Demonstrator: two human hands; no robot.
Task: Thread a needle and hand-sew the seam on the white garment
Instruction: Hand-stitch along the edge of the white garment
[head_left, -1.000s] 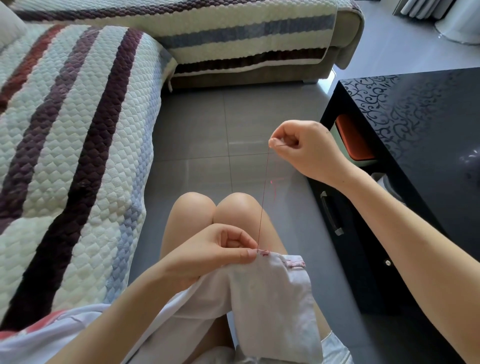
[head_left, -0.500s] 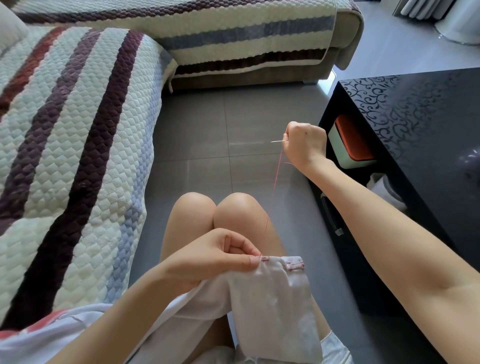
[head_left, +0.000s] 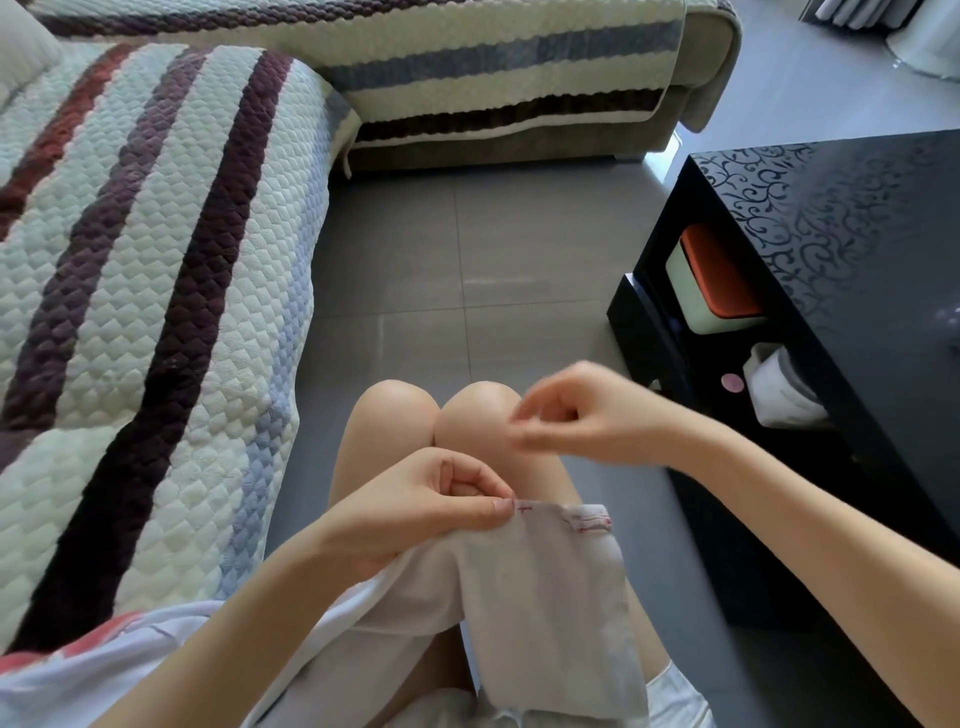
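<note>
white garment (head_left: 545, 587) drapes the knees (head_left: 395, 410), lower centre; left hand (head_left: 415, 509) pinches its edge, steadying the red stitches (head_left: 524, 508). right hand (head_left: 576, 415) above: blurred, fingers curled, grasp unclear.

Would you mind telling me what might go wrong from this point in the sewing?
The right hand is blurred just above the bare knees; any needle it holds, not visible here, might prick skin. The left hand pinches the white garment right beside the red stitches, so its fingertips sit where the next stitch likely lands.
</note>
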